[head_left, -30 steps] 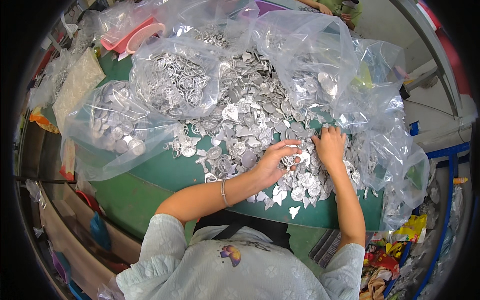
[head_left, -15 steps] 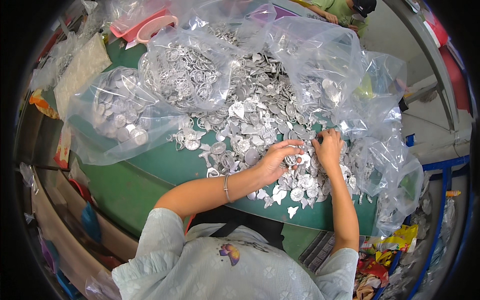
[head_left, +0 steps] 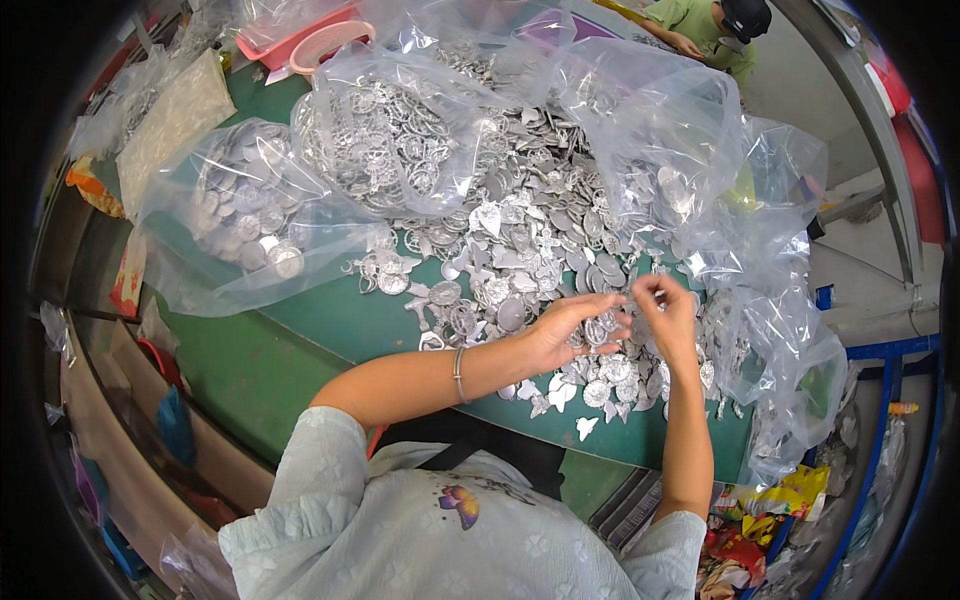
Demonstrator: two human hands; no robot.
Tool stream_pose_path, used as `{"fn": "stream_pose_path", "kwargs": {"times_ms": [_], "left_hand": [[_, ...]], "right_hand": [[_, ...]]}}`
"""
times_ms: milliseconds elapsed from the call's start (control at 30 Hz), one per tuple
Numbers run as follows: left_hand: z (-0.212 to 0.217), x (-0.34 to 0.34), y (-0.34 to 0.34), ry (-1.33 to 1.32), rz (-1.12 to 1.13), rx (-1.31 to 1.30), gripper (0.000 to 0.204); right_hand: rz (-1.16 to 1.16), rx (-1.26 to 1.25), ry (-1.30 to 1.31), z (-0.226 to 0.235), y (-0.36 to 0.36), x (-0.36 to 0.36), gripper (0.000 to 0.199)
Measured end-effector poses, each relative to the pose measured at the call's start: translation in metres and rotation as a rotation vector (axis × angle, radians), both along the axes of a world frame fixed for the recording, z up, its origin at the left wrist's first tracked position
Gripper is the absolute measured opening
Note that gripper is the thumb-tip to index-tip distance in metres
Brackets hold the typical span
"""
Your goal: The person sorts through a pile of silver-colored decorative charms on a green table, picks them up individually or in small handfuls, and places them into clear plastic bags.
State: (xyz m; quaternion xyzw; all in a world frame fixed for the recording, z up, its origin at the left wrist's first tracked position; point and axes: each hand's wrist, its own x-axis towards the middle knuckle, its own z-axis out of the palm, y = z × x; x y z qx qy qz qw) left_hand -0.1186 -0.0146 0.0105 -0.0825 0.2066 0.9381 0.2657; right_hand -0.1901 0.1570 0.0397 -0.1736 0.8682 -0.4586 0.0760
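Observation:
Silver-coloured flat metal pieces (head_left: 520, 245), many of them round discs and others cut in shapes, lie heaped across the green table (head_left: 310, 330). My left hand (head_left: 562, 335) is curled at the heap's near side, palm turned up, around round openwork metal pieces (head_left: 600, 328). Close beside its fingertips is my right hand (head_left: 668, 315), its thumb and fingers bent together in a pinch. Whatever the right hand may hold is too small to make out. A small butterfly-shaped piece (head_left: 586, 428) lies apart near the table's front edge.
Clear plastic bags of metal pieces stand at the left (head_left: 240, 220), back (head_left: 390, 140) and right (head_left: 690, 190). A pink basket (head_left: 330, 45) sits far left. Across the table is a person in a green shirt (head_left: 715, 45). Blue racking (head_left: 890, 400) stands right.
My right hand has lifted off the heap at the right and come closer to my left fingertips, its fingers now drawn together. The left hand keeps its metal pieces, barely shifted.

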Motion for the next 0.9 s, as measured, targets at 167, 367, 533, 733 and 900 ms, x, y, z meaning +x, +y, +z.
{"fn": "stream_pose_path", "kwargs": {"times_ms": [167, 367, 533, 733, 900], "left_hand": [[-0.004, 0.000, -0.003, 0.056, -0.040, -0.058, 0.026], [-0.007, 0.003, 0.001, 0.063, -0.043, -0.104, 0.022], [-0.008, 0.005, 0.002, 0.102, -0.058, -0.121, 0.023], [-0.009, 0.002, 0.000, 0.089, -0.041, -0.116, 0.018], [-0.012, 0.003, 0.002, 0.063, -0.029, -0.110, 0.017]], "right_hand": [[-0.137, 0.453, 0.682, -0.046, -0.005, -0.053, 0.022], [-0.175, 0.516, 0.138, -0.022, -0.009, -0.051, 0.032], [-0.017, 0.301, 0.524, -0.030, -0.050, -0.066, 0.048], [-0.004, 0.391, 0.512, -0.044, -0.093, -0.079, 0.065], [0.135, 0.284, 0.503, -0.038, -0.093, -0.060, 0.063]]}}
